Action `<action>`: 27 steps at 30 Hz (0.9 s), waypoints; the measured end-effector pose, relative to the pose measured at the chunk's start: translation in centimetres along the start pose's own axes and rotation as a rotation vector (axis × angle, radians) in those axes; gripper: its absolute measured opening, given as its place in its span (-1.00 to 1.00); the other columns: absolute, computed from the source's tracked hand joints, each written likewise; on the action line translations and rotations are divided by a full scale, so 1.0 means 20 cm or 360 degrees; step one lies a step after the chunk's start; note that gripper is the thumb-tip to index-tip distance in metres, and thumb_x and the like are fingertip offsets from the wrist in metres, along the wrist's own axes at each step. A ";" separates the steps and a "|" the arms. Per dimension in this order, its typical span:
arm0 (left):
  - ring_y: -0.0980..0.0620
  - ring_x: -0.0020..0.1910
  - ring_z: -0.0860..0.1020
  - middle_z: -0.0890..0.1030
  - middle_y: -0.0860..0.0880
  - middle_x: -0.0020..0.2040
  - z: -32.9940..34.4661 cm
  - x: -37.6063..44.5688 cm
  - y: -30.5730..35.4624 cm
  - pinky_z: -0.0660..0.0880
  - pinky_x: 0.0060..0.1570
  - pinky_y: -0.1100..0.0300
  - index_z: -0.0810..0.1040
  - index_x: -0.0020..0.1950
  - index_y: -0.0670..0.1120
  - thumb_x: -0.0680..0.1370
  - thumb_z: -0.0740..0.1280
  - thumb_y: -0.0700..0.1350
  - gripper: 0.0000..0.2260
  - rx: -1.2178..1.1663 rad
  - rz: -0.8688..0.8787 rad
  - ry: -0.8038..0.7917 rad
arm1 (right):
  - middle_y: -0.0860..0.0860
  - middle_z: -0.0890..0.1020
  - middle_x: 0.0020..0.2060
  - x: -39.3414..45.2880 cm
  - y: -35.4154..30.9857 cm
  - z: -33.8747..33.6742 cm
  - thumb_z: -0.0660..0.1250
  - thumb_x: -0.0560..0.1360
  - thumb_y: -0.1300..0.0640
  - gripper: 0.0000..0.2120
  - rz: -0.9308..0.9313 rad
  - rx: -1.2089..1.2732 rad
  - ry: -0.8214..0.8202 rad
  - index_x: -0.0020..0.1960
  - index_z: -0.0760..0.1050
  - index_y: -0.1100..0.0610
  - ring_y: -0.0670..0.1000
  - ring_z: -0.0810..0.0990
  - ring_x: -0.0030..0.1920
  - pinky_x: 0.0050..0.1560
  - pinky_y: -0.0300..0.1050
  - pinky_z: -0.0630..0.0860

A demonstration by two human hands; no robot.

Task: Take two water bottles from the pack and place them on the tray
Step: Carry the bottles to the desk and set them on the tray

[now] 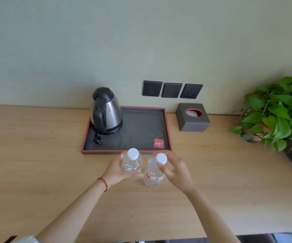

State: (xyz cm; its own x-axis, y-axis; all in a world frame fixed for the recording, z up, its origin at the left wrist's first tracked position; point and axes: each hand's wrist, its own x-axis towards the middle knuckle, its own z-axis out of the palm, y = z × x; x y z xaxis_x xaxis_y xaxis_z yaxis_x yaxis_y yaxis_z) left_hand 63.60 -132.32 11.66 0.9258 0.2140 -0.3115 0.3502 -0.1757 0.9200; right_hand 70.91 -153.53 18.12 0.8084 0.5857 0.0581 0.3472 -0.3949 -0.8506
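Two clear water bottles with white caps are held above the wooden desk, just in front of the tray's near rim. My left hand (117,170) grips the left water bottle (132,162) around its body. My right hand (175,170) holds the right water bottle (153,172) near its cap; this bottle has a red and white label and tilts slightly. The dark grey tray (141,130) with a red edge lies beyond them, its right half bare apart from a red logo. No pack is in view.
A steel and black electric kettle (106,111) stands on the tray's left part, its plug (97,139) lying beside it. A grey tissue box (192,118) sits right of the tray, a leafy green plant (278,113) at far right. Three dark wall sockets (171,90) are behind.
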 end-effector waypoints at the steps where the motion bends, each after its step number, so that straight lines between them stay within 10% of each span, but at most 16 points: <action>1: 0.09 -0.02 0.61 0.66 0.03 -0.01 -0.01 0.00 0.00 0.54 0.06 0.15 0.50 0.15 -0.03 0.19 0.64 -0.13 -0.40 -0.0005 0.0006 -0.0035 | -0.14 0.63 -0.05 0.01 -0.01 -0.01 0.40 0.40 -0.02 -0.77 -0.0064 -0.0107 -0.0002 0.03 0.56 0.03 -0.16 0.58 0.01 0.06 -0.33 0.46; 10: 0.31 -0.03 0.56 0.61 0.25 -0.03 -0.10 -0.03 0.17 0.48 -0.04 0.41 0.51 0.03 0.16 0.20 0.61 0.02 -0.53 0.0311 0.0151 -0.0317 | -0.06 0.45 -0.28 0.08 -0.18 0.01 0.34 0.36 -0.22 -0.63 0.0231 -0.1094 -0.0089 -0.01 0.44 0.02 0.09 0.50 -0.22 -0.28 -0.12 0.37; 15: 0.36 0.12 0.51 0.59 0.31 0.09 -0.13 -0.03 0.28 0.37 0.06 0.59 0.54 0.10 0.18 0.21 0.56 0.15 -0.51 0.0447 0.0369 -0.0316 | 0.02 0.48 -0.27 0.10 -0.18 0.05 0.34 0.42 -0.08 -0.68 0.0298 -0.0924 -0.0029 0.02 0.41 0.12 0.17 0.52 -0.18 -0.26 -0.07 0.42; 27: 0.11 -0.05 0.62 0.67 0.06 -0.09 -0.11 0.00 0.28 0.55 0.07 -0.04 0.57 -0.19 0.02 0.28 0.49 0.03 -0.80 0.0422 0.0447 -0.0190 | 0.02 0.47 -0.40 0.68 -0.21 -0.18 0.44 0.39 0.10 -0.73 0.0245 -0.0530 0.0349 -0.26 0.37 0.18 0.12 0.44 -0.28 -0.28 -0.07 0.35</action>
State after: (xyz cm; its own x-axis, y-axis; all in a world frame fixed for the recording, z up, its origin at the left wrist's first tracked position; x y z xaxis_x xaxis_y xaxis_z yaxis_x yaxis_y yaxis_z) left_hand 65.20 -131.27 17.37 0.9953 0.0122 -0.0966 0.0915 -0.4569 0.8848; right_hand 82.16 -146.47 24.45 0.9323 0.3518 0.0839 0.3199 -0.6940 -0.6450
